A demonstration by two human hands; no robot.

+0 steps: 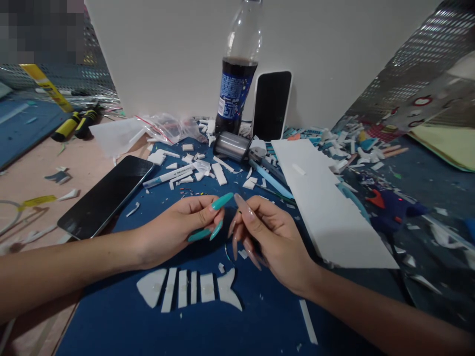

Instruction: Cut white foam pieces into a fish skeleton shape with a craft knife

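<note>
My left hand, with long turquoise nails, is closed in a pinch near the middle of the view. My right hand, with long brownish nails, pinches too, its thumb tip almost meeting the left thumbnail. Whatever lies between the fingertips is too small or hidden to name. Just below the hands, a thin curved strand shows against the blue mat. Nearer to me lies a fish shape cut from white board into several separate pieces, with a pointed head piece, narrow strips and a forked tail piece.
Behind my hands are a spool of thread or wire, white scraps, a dark soda bottle and a propped phone. Another phone lies left; a white board and blue glue gun lie right.
</note>
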